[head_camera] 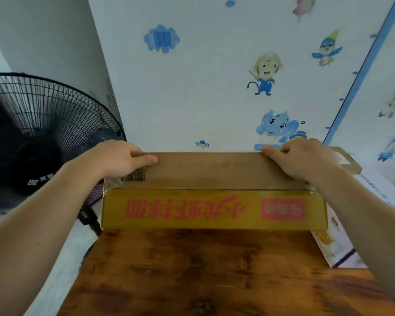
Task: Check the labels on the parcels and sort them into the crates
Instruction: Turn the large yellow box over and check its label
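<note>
A long brown cardboard parcel [214, 172] lies across the far end of the wooden table [203, 270], against the wall. Its near side is yellow with red printed characters, and a barcode label [135, 175] shows near its left end. My left hand [116, 159] grips the parcel's far left edge, fingers curled over the back and thumb on top. Over on the far right edge my right hand [303, 160] holds it the same way.
A black standing fan [39, 137] stands close to the table's left side. A white printed box [356, 224] sits at the right of the parcel, with a brown cardboard piece with a handle cutout [349, 160] behind it. Cartoon wallpaper covers the wall behind.
</note>
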A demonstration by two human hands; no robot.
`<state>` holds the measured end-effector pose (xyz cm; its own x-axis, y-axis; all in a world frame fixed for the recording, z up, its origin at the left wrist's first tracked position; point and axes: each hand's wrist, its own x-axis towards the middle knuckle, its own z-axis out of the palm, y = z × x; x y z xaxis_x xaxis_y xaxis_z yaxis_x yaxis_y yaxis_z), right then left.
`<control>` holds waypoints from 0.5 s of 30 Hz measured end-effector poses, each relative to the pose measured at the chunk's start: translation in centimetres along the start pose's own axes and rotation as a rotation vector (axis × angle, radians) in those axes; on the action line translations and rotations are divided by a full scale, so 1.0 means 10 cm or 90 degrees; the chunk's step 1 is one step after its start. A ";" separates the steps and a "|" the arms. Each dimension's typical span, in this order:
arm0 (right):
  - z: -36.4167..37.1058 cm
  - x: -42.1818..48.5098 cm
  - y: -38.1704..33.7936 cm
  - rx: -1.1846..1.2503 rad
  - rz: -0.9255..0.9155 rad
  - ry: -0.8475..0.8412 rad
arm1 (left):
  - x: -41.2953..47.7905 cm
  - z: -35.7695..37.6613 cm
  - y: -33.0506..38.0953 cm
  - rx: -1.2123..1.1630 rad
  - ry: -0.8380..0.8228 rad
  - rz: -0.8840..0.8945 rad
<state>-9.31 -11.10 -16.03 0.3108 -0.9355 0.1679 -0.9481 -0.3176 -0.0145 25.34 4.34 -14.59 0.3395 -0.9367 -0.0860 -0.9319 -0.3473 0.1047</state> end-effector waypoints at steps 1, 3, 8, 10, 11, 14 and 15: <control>0.02 0.04 0.00 -0.002 -0.004 -0.003 | 0.04 0.01 -0.01 -0.008 0.003 0.000; 0.04 0.08 -0.01 -0.006 -0.015 -0.005 | 0.08 0.00 -0.02 -0.020 0.005 -0.002; 0.00 0.16 -0.02 -0.009 -0.032 -0.008 | 0.16 -0.05 -0.03 -0.012 0.006 0.004; -0.04 0.20 -0.02 -0.006 -0.032 -0.002 | 0.17 -0.10 -0.03 -0.007 0.005 0.007; -0.06 0.22 -0.03 -0.003 -0.030 0.003 | 0.18 -0.14 -0.04 -0.007 0.003 0.007; -0.15 0.28 -0.07 0.000 -0.030 -0.004 | 0.19 -0.24 -0.05 -0.004 -0.001 0.012; -0.17 0.31 -0.08 -0.003 -0.028 -0.006 | 0.20 -0.27 -0.06 -0.002 -0.002 0.013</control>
<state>-7.70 -13.45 -13.81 0.3528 -0.9220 0.1596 -0.9338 -0.3577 -0.0022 26.88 2.54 -12.10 0.3200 -0.9435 -0.0864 -0.9382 -0.3283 0.1092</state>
